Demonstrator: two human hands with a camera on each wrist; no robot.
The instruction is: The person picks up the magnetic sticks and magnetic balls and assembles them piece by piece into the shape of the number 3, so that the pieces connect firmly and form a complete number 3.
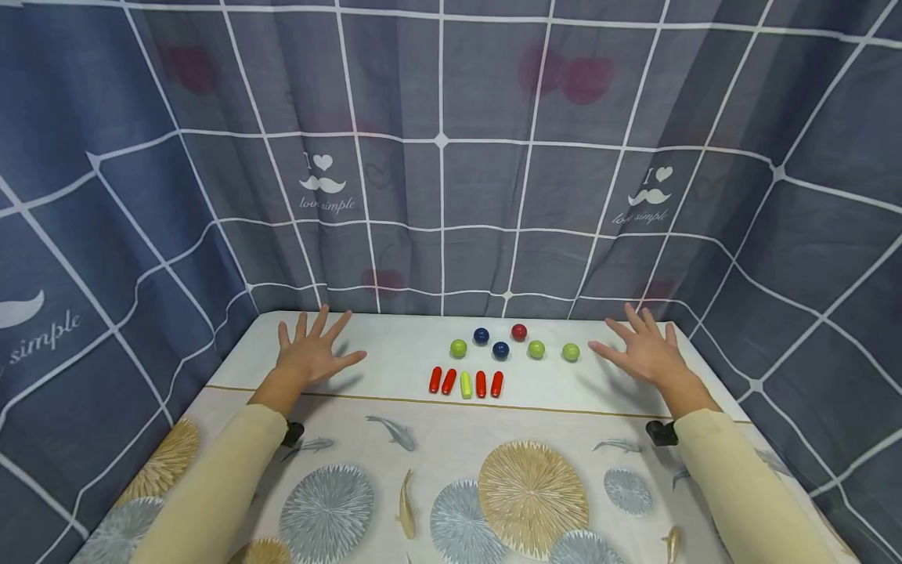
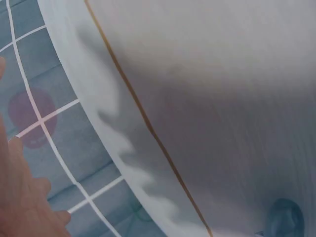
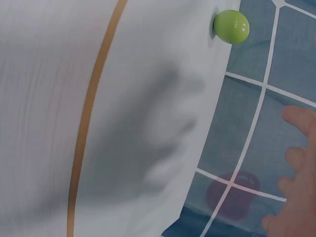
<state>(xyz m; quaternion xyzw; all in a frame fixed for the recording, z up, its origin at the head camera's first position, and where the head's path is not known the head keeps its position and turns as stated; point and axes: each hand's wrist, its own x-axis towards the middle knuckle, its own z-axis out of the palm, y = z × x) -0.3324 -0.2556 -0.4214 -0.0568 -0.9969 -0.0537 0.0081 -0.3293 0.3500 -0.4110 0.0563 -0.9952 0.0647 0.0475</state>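
Observation:
My left hand (image 1: 308, 359) hovers over the left side of the table with its fingers spread, holding nothing. On the other side my right hand (image 1: 647, 354) is also spread and holds nothing; the rightmost green ball (image 1: 571, 352) is nearest to it. That ball (image 3: 231, 26) shows in the right wrist view too. Between the hands lie two more green balls (image 1: 459, 348), two dark blue balls (image 1: 481, 336) and a red ball (image 1: 519, 332). Closer to me is a row of short rounded sticks: several red ones (image 1: 449, 381) and a yellow-green one (image 1: 466, 385) in the middle.
The tablecloth (image 1: 395, 486) has a white far band, a brown line and printed leaves and fish. A dark blue checked curtain (image 1: 395, 180) surrounds the table at the back and both sides. Each wrist wears a black device (image 1: 661, 432).

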